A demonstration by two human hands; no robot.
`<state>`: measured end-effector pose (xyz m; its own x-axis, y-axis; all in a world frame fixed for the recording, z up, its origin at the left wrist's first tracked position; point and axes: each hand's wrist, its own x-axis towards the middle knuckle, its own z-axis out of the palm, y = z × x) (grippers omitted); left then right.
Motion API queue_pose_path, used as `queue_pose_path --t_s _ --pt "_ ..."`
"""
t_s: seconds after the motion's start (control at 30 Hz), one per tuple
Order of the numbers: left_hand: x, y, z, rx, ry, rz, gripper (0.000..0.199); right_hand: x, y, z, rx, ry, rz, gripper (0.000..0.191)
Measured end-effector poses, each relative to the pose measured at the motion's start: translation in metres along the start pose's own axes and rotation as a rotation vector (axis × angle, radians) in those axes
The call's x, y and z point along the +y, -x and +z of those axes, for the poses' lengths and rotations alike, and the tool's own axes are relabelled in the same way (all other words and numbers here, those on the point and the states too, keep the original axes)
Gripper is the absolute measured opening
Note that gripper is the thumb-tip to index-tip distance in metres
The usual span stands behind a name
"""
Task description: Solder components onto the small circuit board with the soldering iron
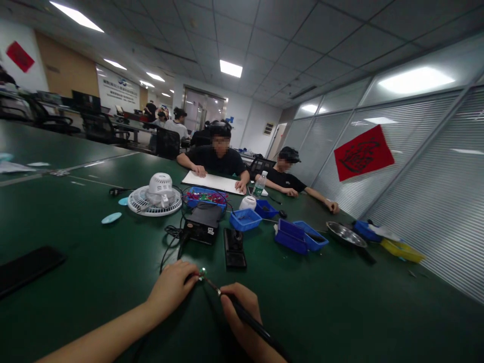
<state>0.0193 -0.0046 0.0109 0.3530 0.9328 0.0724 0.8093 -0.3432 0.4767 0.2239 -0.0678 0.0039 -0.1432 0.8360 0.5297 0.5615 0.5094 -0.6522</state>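
Low over the green table, my left hand (177,281) pinches a small green circuit board (202,273) at its left edge. Details on the board are too small to make out. My right hand (242,312) is closed around the black handle of a soldering iron (245,316), held like a pen. Its thin metal tip slants up and left and reaches the board; whether it touches cannot be told. Just beyond my hands lie a black soldering iron stand (235,248) and a black power unit (204,223) with cables.
A white fan part (156,196) lies left of a blue basket of coloured wires (206,197). Blue bins (245,220), a water bottle (259,184) and a metal pan (346,234) stand further right. Two people sit across the table (94,302). A black flat object (30,269) lies left.
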Motion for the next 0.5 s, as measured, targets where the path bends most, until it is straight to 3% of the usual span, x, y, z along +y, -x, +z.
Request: queue_pose_path --t_s 0.5 --pt "-0.0045 -0.0019 0.0032 0.03 0.024 0.034 0.018 0.0012 0.0007 0.0004 0.009 -0.007 -0.001 0.011"
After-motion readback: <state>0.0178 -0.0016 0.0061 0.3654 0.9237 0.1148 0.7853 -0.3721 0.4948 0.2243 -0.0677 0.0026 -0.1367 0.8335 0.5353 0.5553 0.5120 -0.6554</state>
